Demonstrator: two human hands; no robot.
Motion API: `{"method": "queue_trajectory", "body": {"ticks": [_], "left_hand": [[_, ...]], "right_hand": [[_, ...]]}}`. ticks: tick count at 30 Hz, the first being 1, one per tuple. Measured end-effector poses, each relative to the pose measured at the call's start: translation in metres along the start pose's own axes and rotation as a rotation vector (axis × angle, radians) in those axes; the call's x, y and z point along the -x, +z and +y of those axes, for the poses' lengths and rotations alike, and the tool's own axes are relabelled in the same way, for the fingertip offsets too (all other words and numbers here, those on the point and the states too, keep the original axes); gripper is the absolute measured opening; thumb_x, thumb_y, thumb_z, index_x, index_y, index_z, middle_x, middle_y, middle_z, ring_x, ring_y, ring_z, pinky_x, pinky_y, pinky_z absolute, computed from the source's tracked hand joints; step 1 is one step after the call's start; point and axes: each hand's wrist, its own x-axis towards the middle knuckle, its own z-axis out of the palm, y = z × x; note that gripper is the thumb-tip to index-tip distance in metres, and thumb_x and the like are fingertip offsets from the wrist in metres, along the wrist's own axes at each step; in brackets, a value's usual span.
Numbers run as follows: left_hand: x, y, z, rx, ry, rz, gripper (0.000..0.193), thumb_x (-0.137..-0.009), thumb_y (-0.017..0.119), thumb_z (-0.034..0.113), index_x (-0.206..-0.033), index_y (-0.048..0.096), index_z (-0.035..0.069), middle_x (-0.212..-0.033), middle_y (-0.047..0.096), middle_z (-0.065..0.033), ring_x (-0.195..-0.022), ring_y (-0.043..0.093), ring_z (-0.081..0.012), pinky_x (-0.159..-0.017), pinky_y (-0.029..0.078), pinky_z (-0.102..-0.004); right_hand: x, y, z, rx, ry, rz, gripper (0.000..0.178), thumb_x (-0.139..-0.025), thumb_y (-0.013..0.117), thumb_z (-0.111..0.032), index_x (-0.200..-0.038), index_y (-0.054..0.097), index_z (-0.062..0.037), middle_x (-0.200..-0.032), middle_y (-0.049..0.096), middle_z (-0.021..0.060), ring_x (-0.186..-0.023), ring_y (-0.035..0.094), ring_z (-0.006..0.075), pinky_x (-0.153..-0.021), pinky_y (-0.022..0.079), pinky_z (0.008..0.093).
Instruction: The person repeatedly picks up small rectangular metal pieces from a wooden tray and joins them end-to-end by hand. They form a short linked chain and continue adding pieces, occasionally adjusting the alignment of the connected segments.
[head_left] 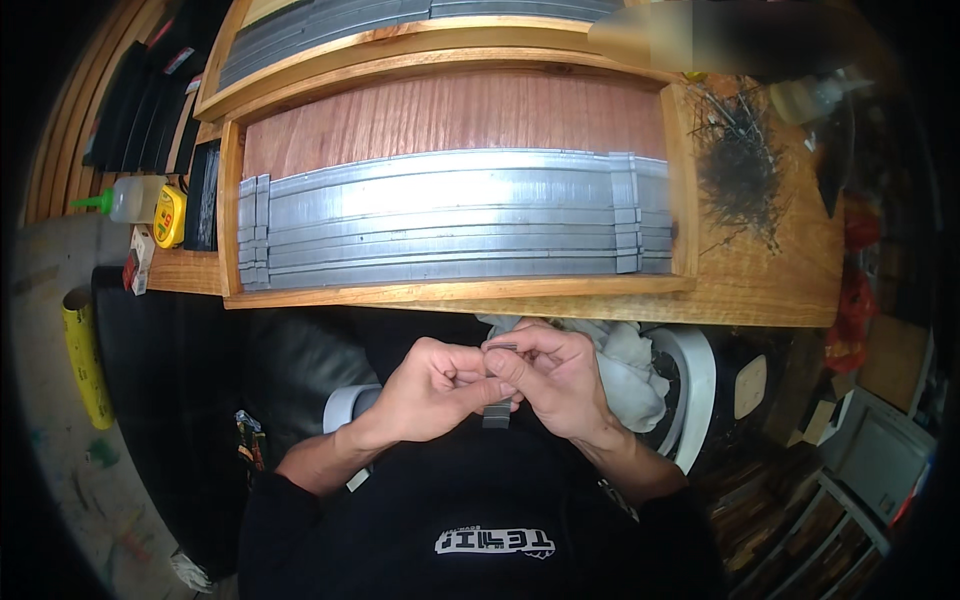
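Close to my body, just below the table's near edge, both hands meet around a narrow grey strip-like piece (496,413). My left hand (432,388) pinches it from the left, and my right hand (556,382) grips it from the right, thumb pressed on it. Its lower end hangs out under the fingers; the middle is hidden by them. Beyond the hands lies a shallow wooden tray (450,297). Long silvery-grey strips (430,205) lie side by side in its near part, with short grey pieces (625,212) set across them towards both ends.
Behind it stands another wooden tray (400,48) of grey strips. At left are a yellow tape measure (170,217), a green-tipped bottle (137,200) and a small box (141,258). A tangle of dark wiry scraps (740,170) covers the right. A white cloth (634,372) lies beside a white chair arm (697,385).
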Motion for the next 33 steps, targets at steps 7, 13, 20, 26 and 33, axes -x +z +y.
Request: {"method": "queue_trajectory", "body": {"ticks": [7,13,20,26,33], "left_hand": [[0.004,-0.005,0.004,0.099,-0.078,-0.038,0.016,-0.101,0.069,0.009,-0.114,0.074,0.0,-0.098,0.078,-0.0079,-0.088,0.074,-0.0124,-0.071,0.058,-0.0232],[0.006,-0.012,0.003,0.065,-0.054,-0.073,0.018,-0.101,0.07,0.014,-0.114,0.075,0.002,-0.098,0.079,-0.0081,-0.089,0.075,-0.0129,-0.069,0.059,-0.0227],[0.007,-0.011,0.005,0.067,-0.073,-0.068,0.019,-0.101,0.071,0.014,-0.115,0.074,0.002,-0.097,0.079,-0.0086,-0.09,0.076,-0.0135,-0.069,0.059,-0.0224],[0.007,-0.011,0.006,0.063,-0.078,-0.068,0.018,-0.101,0.07,0.013,-0.114,0.075,0.002,-0.097,0.079,-0.0082,-0.089,0.076,-0.0129,-0.067,0.057,-0.0218],[0.007,-0.011,0.006,0.068,-0.092,-0.047,0.02,-0.101,0.07,0.017,-0.114,0.075,0.003,-0.096,0.079,-0.0066,-0.088,0.075,-0.0112,-0.065,0.056,-0.0209]], "right_hand": [[0.001,0.002,-0.008,-0.124,0.118,-0.051,0.02,-0.097,0.074,-0.005,-0.113,0.073,0.0071,-0.088,0.061,0.0056,-0.064,0.061,0.0081,-0.051,0.049,0.0216],[-0.001,0.004,-0.008,-0.096,0.115,-0.065,0.023,-0.095,0.075,-0.003,-0.115,0.073,0.0072,-0.086,0.061,0.0052,-0.062,0.06,0.0081,-0.052,0.048,0.0217],[-0.001,0.004,-0.006,-0.091,0.115,-0.065,0.023,-0.094,0.076,-0.003,-0.115,0.073,0.0068,-0.085,0.061,0.0049,-0.062,0.059,0.0073,-0.052,0.047,0.0212],[-0.001,0.003,-0.008,-0.078,0.138,-0.069,0.024,-0.095,0.076,-0.005,-0.116,0.073,0.0061,-0.086,0.063,0.0043,-0.067,0.059,0.0064,-0.056,0.046,0.0209],[-0.002,0.002,-0.003,-0.08,0.147,-0.069,0.025,-0.095,0.077,-0.008,-0.116,0.074,0.0044,-0.089,0.066,0.0037,-0.076,0.059,0.0056,-0.065,0.046,0.0212]]}}
